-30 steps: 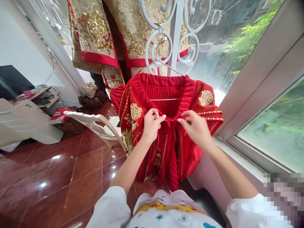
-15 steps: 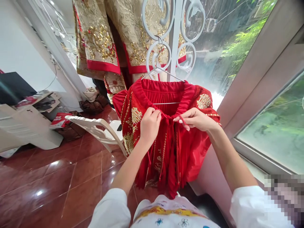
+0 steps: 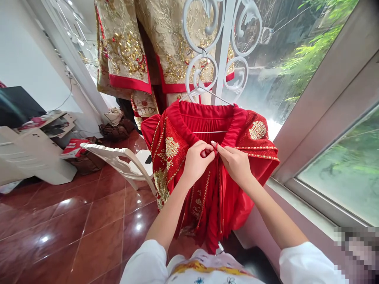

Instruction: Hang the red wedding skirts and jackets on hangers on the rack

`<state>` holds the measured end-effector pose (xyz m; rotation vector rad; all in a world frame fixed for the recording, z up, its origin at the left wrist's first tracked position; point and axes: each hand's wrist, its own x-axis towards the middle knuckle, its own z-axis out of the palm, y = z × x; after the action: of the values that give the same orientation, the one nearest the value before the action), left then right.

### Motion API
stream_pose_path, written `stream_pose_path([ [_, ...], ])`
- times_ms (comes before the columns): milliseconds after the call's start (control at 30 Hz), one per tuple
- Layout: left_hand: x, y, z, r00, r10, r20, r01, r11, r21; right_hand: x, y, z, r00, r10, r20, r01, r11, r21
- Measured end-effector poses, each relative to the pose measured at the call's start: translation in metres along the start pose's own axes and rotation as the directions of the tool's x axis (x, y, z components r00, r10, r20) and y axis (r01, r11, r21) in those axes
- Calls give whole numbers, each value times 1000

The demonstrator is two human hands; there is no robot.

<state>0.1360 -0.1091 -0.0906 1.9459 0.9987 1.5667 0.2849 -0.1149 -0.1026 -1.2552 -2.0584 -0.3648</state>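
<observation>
Left hand, right hand pinch the red robe's tie.

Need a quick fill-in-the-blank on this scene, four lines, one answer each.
1. The left hand and the ____ hand, nearer the window, pinch a thin red cord.
2. The red garment hangs from a ____ hanger.
3. The gold-embroidered garments above it have ____ borders.
4. The floor is glossy reddish ____.

Missing words: right; white; red; tile.

Garment shop interior
Red gown and gold-embroidered robes are hanging from a white scrollwork rack over polished floor tiles.
</observation>
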Motion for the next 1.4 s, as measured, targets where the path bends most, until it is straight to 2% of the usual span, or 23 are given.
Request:
stream_pose_path([
  [167,-2,0,1,997,9,76,-21,987,161,-1,5,6,994,19,-112,-1,987,162],
  [333,-4,-6,1,991,42,130,-59,989,132,11,3,6,987,-41,-159,82,962,260],
  [400,-6,-9,0,990,80,112,-99,981,169,13,2,6,980,-76,-182,119,963,241],
  [467,-8,-11,-2,991,110,75,-128,949,288,12,4,5,978,-78,-195,114,977,183],
  [567,-12,-14,-6,993,117,20,-111,856,505,5,8,1,993,8,-118,-2,999,45],
  [633,-15,-16,-7,994,110,-3,-89,821,564,1,10,-2,995,65,-69,-66,998,-11],
  [700,-16,-16,-6,994,104,-19,-80,856,512,-1,9,-2,993,88,-84,-84,995,50],
  [800,-16,-16,1,997,25,-72,-4,963,271,-1,1,3,970,165,-180,-113,956,271],
  [900,-16,-16,11,985,-100,-141,105,994,27,-2,-13,14,914,322,-245,-184,870,458],
  [967,-16,-17,16,976,-136,-169,122,988,-91,-3,-21,19,864,452,-222,-244,761,601],
  [1033,-15,-17,19,977,-153,-145,119,969,-218,-2,-25,19,817,570,-88,-300,549,780],
  [1100,-13,-16,17,979,-184,-90,142,927,-346,-2,-22,13,792,594,140,-341,241,908],
  [1167,-10,-13,11,977,-214,-2,192,879,-436,-1,-15,-1,797,488,356,-388,-37,921],
  [1233,-6,-11,2,970,-220,103,243,852,-464,-2,-4,-16,807,325,493,-457,-185,870],
  [1267,-4,-11,-2,966,-212,147,256,856,-450,-4,1,-24,804,240,545,-507,-204,838],
  [1300,-3,-10,-7,964,-202,173,257,874,-413,-5,5,-30,794,160,587,-561,-181,808],
  [1333,-2,-10,-11,964,-193,183,248,901,-355,-6,9,-36,785,98,612,-602,-118,790],
  [1400,-1,-9,-17,967,-174,186,214,951,-221,-8,13,-43,799,57,599,-602,80,795],
])
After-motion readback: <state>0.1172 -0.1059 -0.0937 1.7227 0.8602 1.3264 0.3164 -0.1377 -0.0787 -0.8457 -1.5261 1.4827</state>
